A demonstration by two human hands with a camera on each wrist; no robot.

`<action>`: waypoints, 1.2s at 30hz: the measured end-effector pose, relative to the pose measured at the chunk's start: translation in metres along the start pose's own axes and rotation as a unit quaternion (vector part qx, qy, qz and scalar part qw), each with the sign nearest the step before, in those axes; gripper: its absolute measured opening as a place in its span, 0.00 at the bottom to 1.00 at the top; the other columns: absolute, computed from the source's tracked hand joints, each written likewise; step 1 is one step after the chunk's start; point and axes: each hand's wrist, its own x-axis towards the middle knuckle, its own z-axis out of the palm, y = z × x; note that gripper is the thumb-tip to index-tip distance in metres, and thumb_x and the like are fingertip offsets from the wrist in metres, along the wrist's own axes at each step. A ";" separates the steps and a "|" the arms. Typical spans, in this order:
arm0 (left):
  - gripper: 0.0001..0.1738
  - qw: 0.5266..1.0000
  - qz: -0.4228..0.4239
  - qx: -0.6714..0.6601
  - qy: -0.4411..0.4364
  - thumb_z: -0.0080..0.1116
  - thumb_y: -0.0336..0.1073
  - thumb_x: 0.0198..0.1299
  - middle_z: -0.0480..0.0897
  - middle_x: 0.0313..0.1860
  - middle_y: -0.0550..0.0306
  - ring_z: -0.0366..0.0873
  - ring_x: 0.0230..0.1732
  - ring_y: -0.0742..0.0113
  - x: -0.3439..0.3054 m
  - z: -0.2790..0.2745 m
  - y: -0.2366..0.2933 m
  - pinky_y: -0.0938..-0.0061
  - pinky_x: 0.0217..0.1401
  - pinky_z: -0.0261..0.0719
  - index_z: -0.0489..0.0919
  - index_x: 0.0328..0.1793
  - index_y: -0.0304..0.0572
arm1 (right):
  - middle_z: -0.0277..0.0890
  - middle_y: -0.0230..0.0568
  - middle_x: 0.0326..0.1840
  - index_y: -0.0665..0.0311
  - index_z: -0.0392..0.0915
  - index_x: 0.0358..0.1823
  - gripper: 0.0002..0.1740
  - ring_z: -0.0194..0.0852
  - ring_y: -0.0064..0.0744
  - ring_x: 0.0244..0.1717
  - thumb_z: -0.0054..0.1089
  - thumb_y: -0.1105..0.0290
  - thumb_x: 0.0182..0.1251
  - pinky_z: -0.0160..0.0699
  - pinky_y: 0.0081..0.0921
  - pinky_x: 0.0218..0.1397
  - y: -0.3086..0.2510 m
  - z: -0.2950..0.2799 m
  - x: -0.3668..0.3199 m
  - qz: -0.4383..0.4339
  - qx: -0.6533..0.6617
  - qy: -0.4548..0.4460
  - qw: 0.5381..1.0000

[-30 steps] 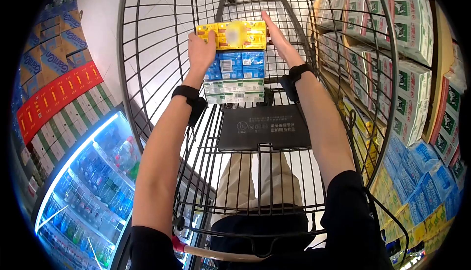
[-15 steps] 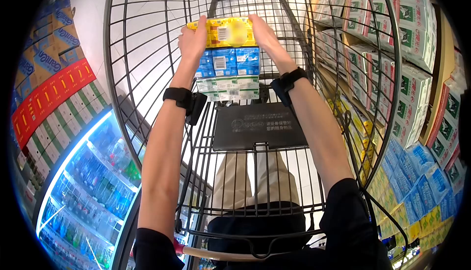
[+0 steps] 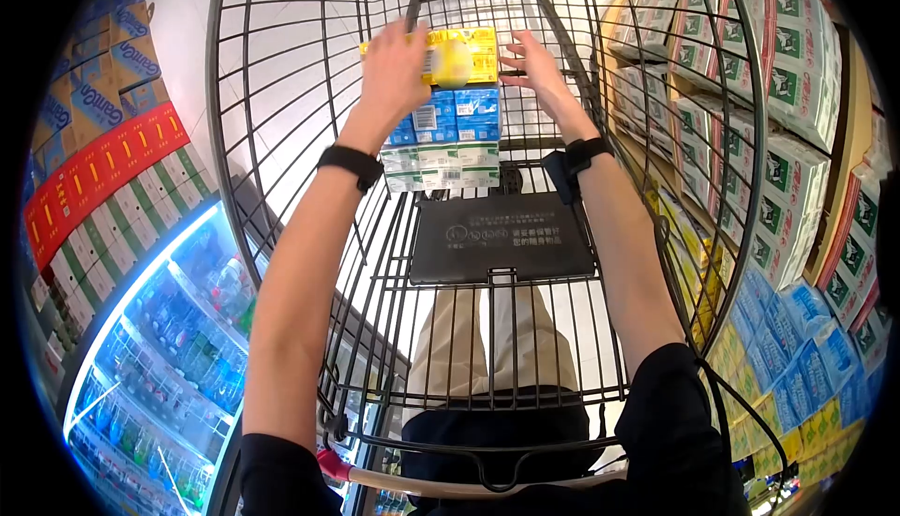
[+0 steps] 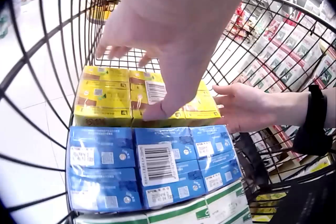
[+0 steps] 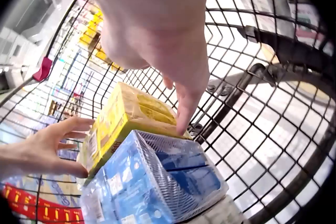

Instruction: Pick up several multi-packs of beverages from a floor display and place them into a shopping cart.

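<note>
A yellow shrink-wrapped pack (image 3: pixel 478 55) (image 4: pixel 105 98) (image 5: pixel 113 124) lies in the wire cart, beyond a blue pack (image 3: pixel 478 113) (image 4: pixel 100 166) (image 5: pixel 131 182) and a white-green pack (image 3: pixel 441 164) (image 4: pixel 226 205). The left hand (image 3: pixel 396 71) (image 4: pixel 163 29) (image 5: pixel 47 150) is over the yellow pack's left part, fingers extended, thumb at its near side. Beside the pack's right end is the right hand (image 3: pixel 542 77) (image 4: pixel 247 106) (image 5: pixel 163 35), fingers spread; the head view shows a small gap there. Part of the yellow pack is hidden behind the left hand.
The cart's wire walls (image 3: pixel 225 94) surround the packs. A black panel (image 3: pixel 502 239) is on the near side, above the person's legs. A lit drinks cooler (image 3: pixel 159 329) and stacked boxes are at left; wrapped cartons (image 3: pixel 787 169) and blue packs (image 3: pixel 797 329) line the right.
Both hands had been at the ends of the yellow pack. The left hand has shifted right and over it; the right hand has come away to the right, its fingers spreading.
</note>
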 end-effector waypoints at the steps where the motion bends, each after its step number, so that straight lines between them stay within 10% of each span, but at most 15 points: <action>1: 0.51 0.997 0.041 -0.025 -0.053 0.71 0.30 0.35 0.73 0.63 0.39 0.72 0.65 0.40 0.006 0.000 0.002 0.55 0.69 0.71 0.64 0.73 0.39 | 0.77 0.53 0.62 0.62 0.67 0.71 0.31 0.77 0.44 0.62 0.48 0.50 0.74 0.78 0.38 0.59 0.007 -0.009 0.004 -0.023 -0.078 0.025 0.996; 7: 0.57 0.988 0.091 0.002 -0.123 0.75 0.33 0.33 0.74 0.61 0.44 0.75 0.62 0.47 0.034 0.002 0.000 0.58 0.63 0.78 0.59 0.75 0.39 | 0.78 0.50 0.48 0.66 0.76 0.58 0.26 0.76 0.49 0.52 0.67 0.71 0.57 0.75 0.42 0.57 0.052 -0.049 0.010 -0.249 -0.350 0.102 0.897; 13: 0.43 0.980 0.107 0.029 -0.165 0.72 0.36 0.36 0.80 0.47 0.43 0.82 0.46 0.44 0.040 0.003 -0.007 0.59 0.49 0.83 0.62 0.61 0.40 | 0.66 0.54 0.62 0.65 0.68 0.66 0.34 0.63 0.54 0.65 0.69 0.71 0.56 0.65 0.42 0.70 0.051 -0.052 -0.002 -0.222 -0.416 0.053 0.880; 24: 0.44 0.980 0.137 0.004 -0.143 0.72 0.37 0.35 0.80 0.51 0.44 0.79 0.50 0.45 0.033 -0.004 -0.014 0.59 0.53 0.81 0.66 0.63 0.41 | 0.62 0.54 0.68 0.66 0.65 0.70 0.35 0.55 0.54 0.72 0.66 0.66 0.61 0.61 0.41 0.75 0.043 -0.056 -0.003 -0.180 -0.408 0.018 0.895; 28: 0.46 0.980 0.153 -0.057 -0.114 0.75 0.39 0.36 0.80 0.48 0.43 0.79 0.51 0.44 0.027 -0.016 -0.015 0.58 0.55 0.81 0.65 0.66 0.41 | 0.68 0.56 0.62 0.66 0.68 0.68 0.33 0.68 0.54 0.64 0.65 0.61 0.64 0.68 0.41 0.68 0.034 -0.039 -0.003 -0.159 -0.431 0.077 0.885; 36: 0.47 0.984 -0.065 0.002 -0.163 0.75 0.35 0.37 0.76 0.54 0.39 0.74 0.61 0.39 -0.005 -0.019 -0.036 0.52 0.62 0.80 0.64 0.67 0.40 | 0.59 0.63 0.72 0.70 0.60 0.73 0.39 0.59 0.57 0.74 0.59 0.57 0.65 0.63 0.42 0.75 -0.009 0.002 -0.022 -0.275 -0.326 -0.058 0.903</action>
